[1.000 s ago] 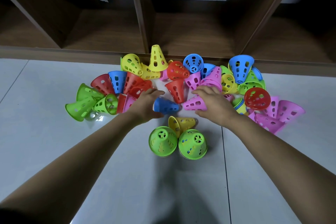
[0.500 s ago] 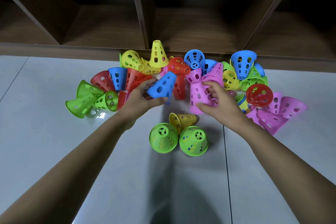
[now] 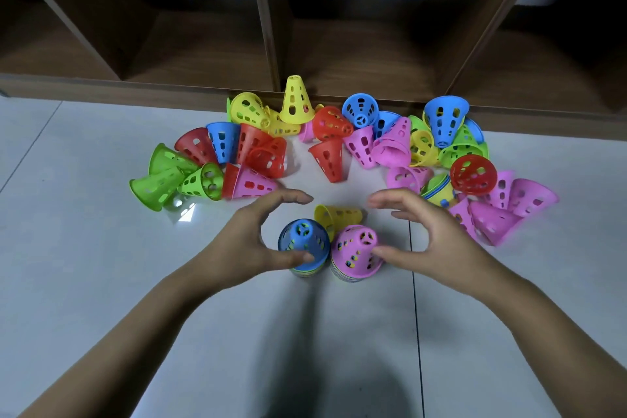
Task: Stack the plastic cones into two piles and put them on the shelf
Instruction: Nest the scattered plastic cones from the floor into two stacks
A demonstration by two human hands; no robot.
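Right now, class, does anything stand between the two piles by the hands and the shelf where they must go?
Yes. A yellow cone lies on its side just behind the blue-topped pile and pink-topped pile, and farther back loose cones are strewn along the front edge of the shelf.
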